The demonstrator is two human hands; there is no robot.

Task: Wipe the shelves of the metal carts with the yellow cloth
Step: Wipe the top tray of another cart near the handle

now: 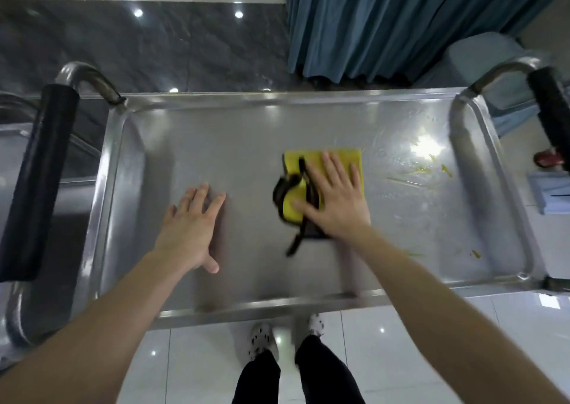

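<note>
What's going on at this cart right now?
A person is wiping the metal cart's top shelf. The right hand presses the yellow cloth flat on the shelf with straight fingers; the left hand rests flat on bare metal beside it. Yellowish scraps lie right of the cloth, not yet wiped up.
</note>
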